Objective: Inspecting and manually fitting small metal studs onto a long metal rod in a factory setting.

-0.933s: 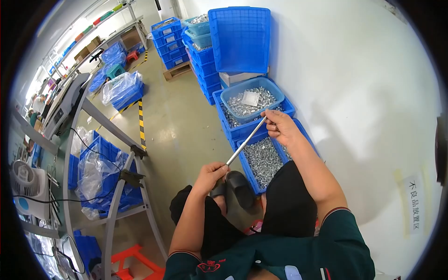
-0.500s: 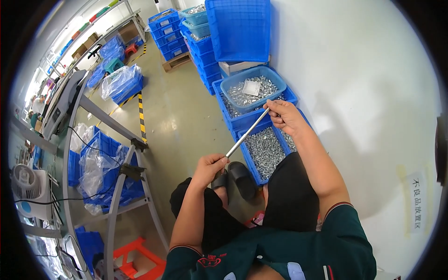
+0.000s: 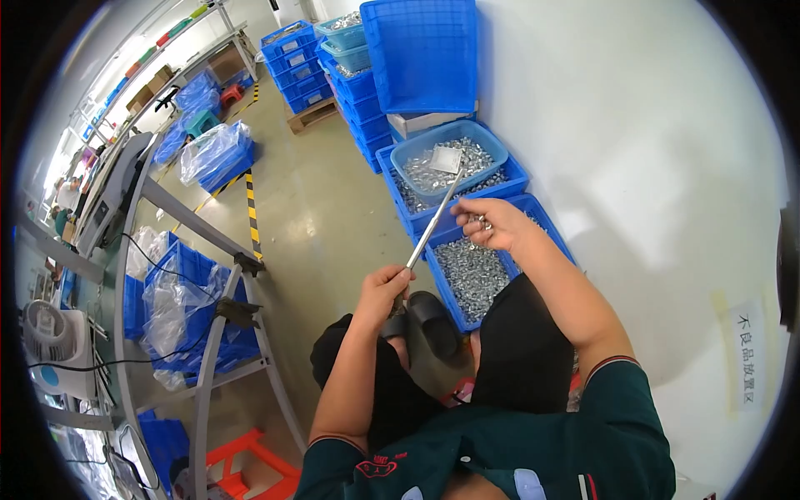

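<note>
My left hand [image 3: 386,292] is closed around the lower end of a thin, straight metal rod [image 3: 432,223]. The rod slants up and away, its far end in front of the light-blue basin [image 3: 451,193]. Close beside the rod's upper part is my right hand [image 3: 493,225], fingers curled over small shiny metal pieces [image 3: 478,220]; whether its fingertips touch the rod I cannot tell. Below that hand stands a blue crate [image 3: 447,307] full of small silvery metal parts. More such parts lie in the basin, with a white paper slip [image 3: 446,159] on them.
Blue crates [image 3: 297,77] are stacked farther back on a wooden pallet. An upright blue crate [image 3: 423,57] leans by the white wall [image 3: 633,158]. On my left are a grey-framed workbench [image 3: 196,218], crates with clear plastic bags [image 3: 171,312] and an orange stool [image 3: 254,460].
My right hand has come off the rod's far end and dropped nearer, now showing small metal pieces in its curled fingers. The rod tilts more steeply, still in my left hand.
</note>
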